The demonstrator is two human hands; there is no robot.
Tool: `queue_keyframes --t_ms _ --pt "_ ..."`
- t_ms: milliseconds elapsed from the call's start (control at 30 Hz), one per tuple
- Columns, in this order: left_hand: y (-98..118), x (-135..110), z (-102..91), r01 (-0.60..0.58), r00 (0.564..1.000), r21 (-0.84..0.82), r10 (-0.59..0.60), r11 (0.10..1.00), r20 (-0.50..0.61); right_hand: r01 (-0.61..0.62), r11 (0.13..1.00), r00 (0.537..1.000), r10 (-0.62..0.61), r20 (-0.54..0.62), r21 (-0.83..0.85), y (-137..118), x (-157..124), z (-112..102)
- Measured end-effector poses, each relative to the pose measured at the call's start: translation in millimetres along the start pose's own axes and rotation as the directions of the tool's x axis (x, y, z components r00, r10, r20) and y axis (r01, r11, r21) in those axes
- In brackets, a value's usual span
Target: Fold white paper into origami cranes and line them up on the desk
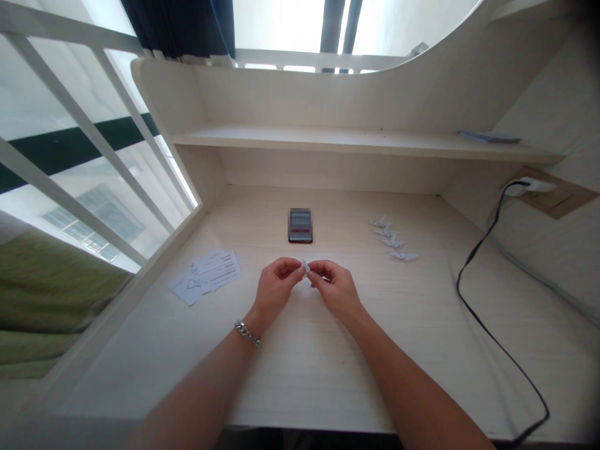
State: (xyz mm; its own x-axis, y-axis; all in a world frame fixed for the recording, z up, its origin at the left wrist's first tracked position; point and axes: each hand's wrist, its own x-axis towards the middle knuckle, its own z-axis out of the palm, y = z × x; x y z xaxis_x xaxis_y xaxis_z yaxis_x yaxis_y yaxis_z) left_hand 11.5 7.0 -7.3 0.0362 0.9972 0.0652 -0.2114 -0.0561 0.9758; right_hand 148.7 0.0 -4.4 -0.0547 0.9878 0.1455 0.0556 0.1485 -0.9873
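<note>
Left hand [280, 284] and right hand [335, 286] both pinching folded paper [305, 267]. Probably light, easily torn; grip gently by creased edges.

Left hand [274, 289] and right hand [339, 292] nearly meet — thumbs [296, 274] against curled fingers [287, 263], forearms [206, 379] slanting inward.

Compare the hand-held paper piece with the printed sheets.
Size: the paper piece looks smaller than the printed sheets. Pose: the paper piece is pinched between the left hand and right hand; the printed sheets lie overlapping on the desk. State: the paper piece looks folded, the printed sheets flat. Both are whitish.
</note>
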Motion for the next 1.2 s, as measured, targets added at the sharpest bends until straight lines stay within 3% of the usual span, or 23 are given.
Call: queue_keyframes --t_ms 300,633,900,1200 --pt "-3.1 2.6 -1.9 -0.022 1.000 -0.025 0.022 0.999 -0.012 -0.050 0.997 0.999 0.049 0.014 0.065 5.1 1.6 1.6" --pt "4.1 -8.4 1.6 -0.151 0.989 0.164 0.150 0.975 0.021 -0.054 0.993 0.998 0.049 0.048 0.105 1.8 0.7 -0.5" --pt "8.8 -12.9 5.7 -0.190 0.981 0.200 0.195 0.961 -0.006 -0.198 0.946 0.979 0.179 0.095 0.257 0.1 2.3 -3.9" --pt "13.7 -15.0 6.4 -0.215 0.976 0.240 0.215 0.947 0.026 -0.215 0.934 0.972 0.175 0.159 0.286 -1.3 1.2 -5.6"
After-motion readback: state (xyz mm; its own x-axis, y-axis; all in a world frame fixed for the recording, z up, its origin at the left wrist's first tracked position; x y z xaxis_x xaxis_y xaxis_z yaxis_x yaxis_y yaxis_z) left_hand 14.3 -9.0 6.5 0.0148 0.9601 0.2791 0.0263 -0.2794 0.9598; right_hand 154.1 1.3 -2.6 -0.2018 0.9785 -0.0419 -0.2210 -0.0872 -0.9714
